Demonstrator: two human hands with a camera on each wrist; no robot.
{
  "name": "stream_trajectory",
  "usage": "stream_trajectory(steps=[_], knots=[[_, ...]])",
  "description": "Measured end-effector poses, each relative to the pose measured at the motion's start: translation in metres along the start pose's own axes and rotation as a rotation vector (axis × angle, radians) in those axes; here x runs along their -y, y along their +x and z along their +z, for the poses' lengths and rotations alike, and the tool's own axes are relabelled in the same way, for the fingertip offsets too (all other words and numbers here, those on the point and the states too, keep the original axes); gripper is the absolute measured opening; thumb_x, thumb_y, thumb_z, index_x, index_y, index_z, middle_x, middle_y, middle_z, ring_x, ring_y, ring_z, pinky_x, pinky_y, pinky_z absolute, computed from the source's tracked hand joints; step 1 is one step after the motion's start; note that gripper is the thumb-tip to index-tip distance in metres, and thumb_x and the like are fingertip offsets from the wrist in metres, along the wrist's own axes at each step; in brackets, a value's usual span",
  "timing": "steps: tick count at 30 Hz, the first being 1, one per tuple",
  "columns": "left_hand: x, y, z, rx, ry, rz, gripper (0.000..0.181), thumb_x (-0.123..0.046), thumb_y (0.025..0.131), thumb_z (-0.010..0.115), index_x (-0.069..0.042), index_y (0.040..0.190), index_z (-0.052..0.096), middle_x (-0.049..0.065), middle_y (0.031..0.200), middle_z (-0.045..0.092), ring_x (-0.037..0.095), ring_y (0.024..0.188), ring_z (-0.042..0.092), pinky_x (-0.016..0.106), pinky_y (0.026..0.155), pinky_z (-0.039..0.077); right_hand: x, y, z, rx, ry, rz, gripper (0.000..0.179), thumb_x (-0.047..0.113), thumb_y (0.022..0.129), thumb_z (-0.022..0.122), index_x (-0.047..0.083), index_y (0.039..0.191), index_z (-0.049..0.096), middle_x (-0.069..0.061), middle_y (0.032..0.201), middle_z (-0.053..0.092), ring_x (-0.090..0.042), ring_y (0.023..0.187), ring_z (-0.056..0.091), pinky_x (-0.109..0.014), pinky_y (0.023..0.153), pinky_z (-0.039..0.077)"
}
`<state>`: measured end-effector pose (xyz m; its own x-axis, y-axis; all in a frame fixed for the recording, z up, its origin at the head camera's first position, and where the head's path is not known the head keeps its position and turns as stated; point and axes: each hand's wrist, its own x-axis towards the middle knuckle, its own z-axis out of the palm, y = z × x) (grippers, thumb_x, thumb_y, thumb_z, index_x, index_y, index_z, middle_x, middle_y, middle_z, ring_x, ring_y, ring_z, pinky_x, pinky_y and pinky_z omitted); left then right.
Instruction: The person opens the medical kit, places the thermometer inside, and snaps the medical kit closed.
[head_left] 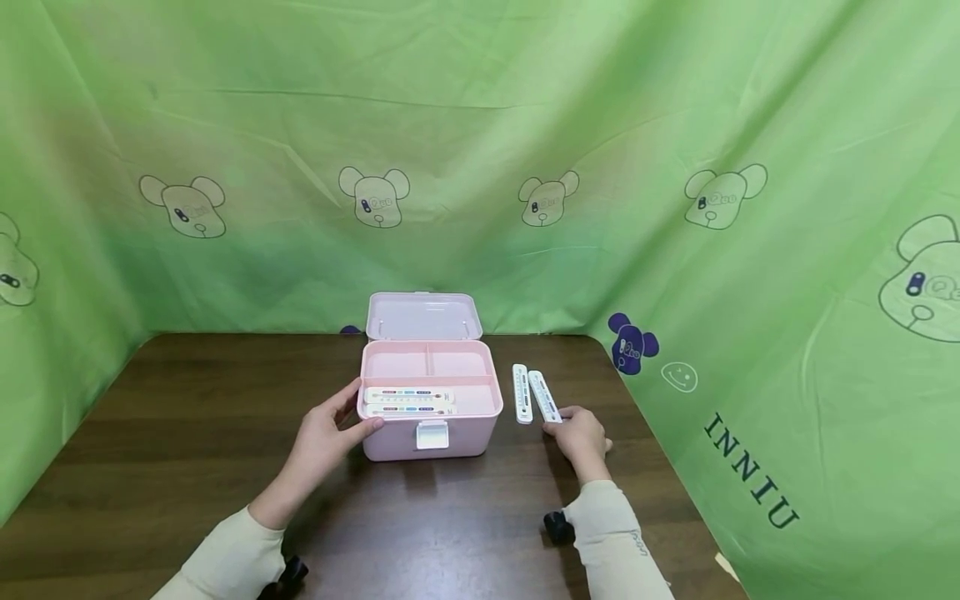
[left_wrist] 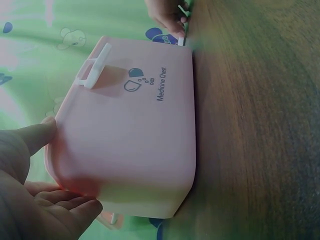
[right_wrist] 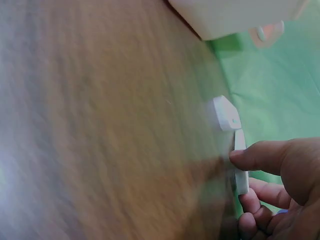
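A pink medicine chest (head_left: 465, 435) stands on the table with its lid (head_left: 424, 317) tipped back. My left hand (head_left: 330, 429) holds its front left corner, thumb at the front rim and fingers along the side; the left wrist view shows this grip close up. Two flat white thermometers (head_left: 408, 396) with coloured marks lie side by side in the front compartment. To the right of the chest, my right hand (head_left: 581, 437) pinches the near end of another white thermometer (head_left: 543, 396) between thumb and fingers. A similar thermometer (head_left: 522, 393) lies just left of it on the table.
Behind the front compartment, a divider (head_left: 430, 360) splits the back of the chest in two. A white latch (head_left: 432, 435) hangs on its front. Green printed cloth (head_left: 480, 125) surrounds the back and sides of the dark wooden table (head_left: 187, 417).
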<state>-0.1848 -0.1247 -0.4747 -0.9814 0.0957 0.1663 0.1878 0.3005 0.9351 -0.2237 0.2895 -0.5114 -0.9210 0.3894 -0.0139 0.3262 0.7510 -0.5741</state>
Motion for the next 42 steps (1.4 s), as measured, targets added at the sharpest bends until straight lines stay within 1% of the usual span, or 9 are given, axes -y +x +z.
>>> stream_trajectory(steps=[3, 6, 11, 16, 22, 26, 30, 35, 42], knots=[[0.000, 0.000, 0.000, 0.002, 0.006, -0.005, 0.086, -0.033, 0.086, 0.085, -0.004, 0.155, 0.043, 0.016, 0.153, 0.052, 0.034, 0.139, 0.052, 0.048, 0.110, 0.048, -0.004, 0.002, -0.006, 0.016, 0.042, 0.017, 0.037, 0.026, 0.081, 0.079, 0.004, 0.110, 0.074, -0.018, 0.110, 0.073, -0.043, 0.105, 0.063, -0.064, 0.092, 0.037], [0.000, 0.000, 0.000, 0.008, 0.015, -0.010, 0.087, -0.034, 0.086, 0.085, -0.004, 0.155, 0.043, 0.016, 0.154, 0.050, 0.033, 0.139, 0.052, 0.047, 0.110, 0.047, -0.008, 0.004, -0.013, 0.017, 0.114, 0.016, 0.036, 0.022, 0.081, 0.077, 0.002, 0.111, 0.073, -0.017, 0.109, 0.072, -0.038, 0.101, 0.063, -0.053, 0.088, 0.043], [0.000, 0.001, -0.001, 0.011, 0.022, -0.011, 0.087, -0.035, 0.086, 0.084, -0.004, 0.156, 0.042, 0.015, 0.155, 0.049, 0.033, 0.140, 0.051, 0.047, 0.111, 0.047, -0.013, 0.008, -0.024, 0.011, 0.236, -0.046, 0.038, 0.012, 0.083, 0.074, -0.003, 0.117, 0.071, -0.016, 0.104, 0.072, -0.025, 0.089, 0.062, -0.030, 0.074, 0.046], [0.000, 0.001, 0.000, 0.012, 0.017, -0.001, 0.086, -0.033, 0.087, 0.084, -0.003, 0.156, 0.042, 0.016, 0.155, 0.049, 0.032, 0.140, 0.051, 0.046, 0.111, 0.047, -0.018, 0.013, -0.032, 0.034, 0.313, -0.093, 0.037, 0.006, 0.085, 0.073, -0.006, 0.119, 0.068, -0.014, 0.101, 0.070, -0.013, 0.083, 0.058, -0.021, 0.070, 0.046], [0.001, 0.000, 0.000, 0.015, 0.012, -0.002, 0.086, -0.032, 0.087, 0.084, -0.003, 0.156, 0.041, 0.016, 0.155, 0.048, 0.032, 0.140, 0.050, 0.045, 0.111, 0.047, -0.018, 0.020, -0.041, 0.086, 0.369, -0.182, 0.036, 0.001, 0.086, 0.072, -0.010, 0.120, 0.065, -0.011, 0.098, 0.064, -0.009, 0.082, 0.053, -0.018, 0.067, 0.046], [0.001, 0.001, 0.000, 0.012, 0.011, 0.000, 0.086, -0.032, 0.087, 0.084, -0.003, 0.156, 0.041, 0.016, 0.155, 0.048, 0.032, 0.140, 0.050, 0.046, 0.111, 0.047, -0.013, 0.027, -0.050, 0.127, 0.384, -0.276, 0.036, -0.002, 0.086, 0.070, -0.010, 0.121, 0.064, -0.012, 0.100, 0.064, -0.010, 0.084, 0.054, -0.017, 0.068, 0.047], [0.002, 0.001, 0.001, 0.010, 0.015, 0.002, 0.086, -0.032, 0.087, 0.083, -0.003, 0.156, 0.041, 0.016, 0.155, 0.048, 0.032, 0.140, 0.050, 0.046, 0.111, 0.047, -0.005, 0.030, -0.066, 0.172, 0.359, -0.380, 0.038, -0.002, 0.088, 0.071, -0.010, 0.124, 0.063, -0.017, 0.104, 0.064, -0.011, 0.086, 0.055, -0.017, 0.069, 0.049], [0.003, 0.002, 0.000, 0.009, 0.018, 0.019, 0.086, -0.033, 0.087, 0.084, -0.002, 0.156, 0.041, 0.017, 0.155, 0.048, 0.033, 0.140, 0.051, 0.046, 0.111, 0.047, 0.007, 0.027, -0.083, 0.199, 0.361, -0.461, 0.036, 0.000, 0.090, 0.071, -0.007, 0.125, 0.063, -0.020, 0.108, 0.064, -0.010, 0.086, 0.057, -0.017, 0.070, 0.050], [0.003, 0.001, 0.000, 0.009, 0.031, 0.013, 0.087, -0.032, 0.087, 0.084, -0.002, 0.156, 0.040, 0.017, 0.155, 0.048, 0.032, 0.139, 0.051, 0.046, 0.110, 0.047, 0.019, 0.020, -0.088, 0.240, 0.350, -0.546, 0.036, -0.001, 0.088, 0.070, -0.006, 0.122, 0.063, -0.020, 0.108, 0.066, -0.014, 0.088, 0.061, -0.018, 0.075, 0.053]])
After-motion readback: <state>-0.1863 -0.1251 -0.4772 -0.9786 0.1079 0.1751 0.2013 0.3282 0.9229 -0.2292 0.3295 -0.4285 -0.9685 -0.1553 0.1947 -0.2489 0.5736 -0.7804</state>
